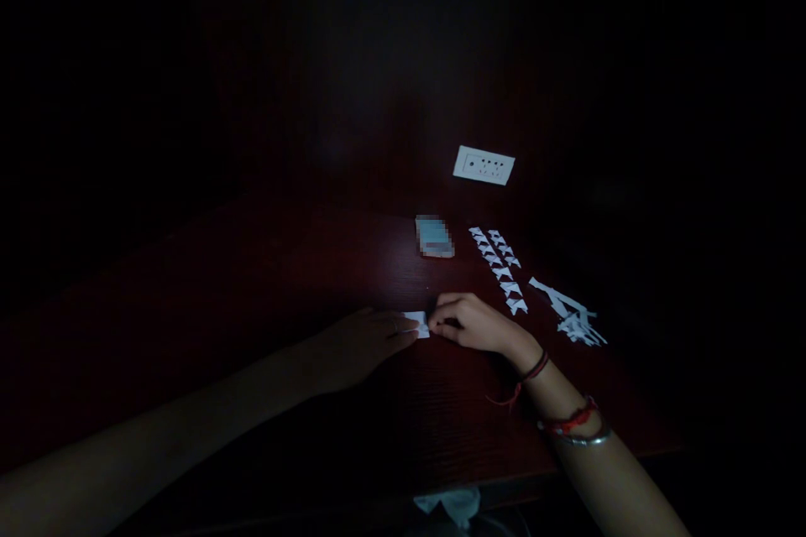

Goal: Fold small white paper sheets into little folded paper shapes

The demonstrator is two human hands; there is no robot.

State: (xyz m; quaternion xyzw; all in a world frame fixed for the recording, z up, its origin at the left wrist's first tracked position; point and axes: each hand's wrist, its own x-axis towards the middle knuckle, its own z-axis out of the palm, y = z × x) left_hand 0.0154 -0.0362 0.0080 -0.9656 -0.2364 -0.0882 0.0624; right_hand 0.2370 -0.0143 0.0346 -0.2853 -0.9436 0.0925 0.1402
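A small white piece of paper (422,324) lies on the dark reddish table between my two hands. From the left, my left hand (368,344) holds it down with the fingertips on its left part; a ring shows on one finger. My right hand (463,320) is closed in a pinch at the paper's right edge. The fingers cover both ends of the paper, so its full shape is hidden. Right of my right hand, several small folded white paper pieces (502,273) stand in two slanting rows.
A heap of white paper strips and scraps (576,327) lies at the right. A blurred light-blue flat object (434,237) is on the table (302,268) ahead. A white socket plate (484,165) is behind. Below the front edge, something pale and crumpled (457,506) shows. The surroundings are very dark.
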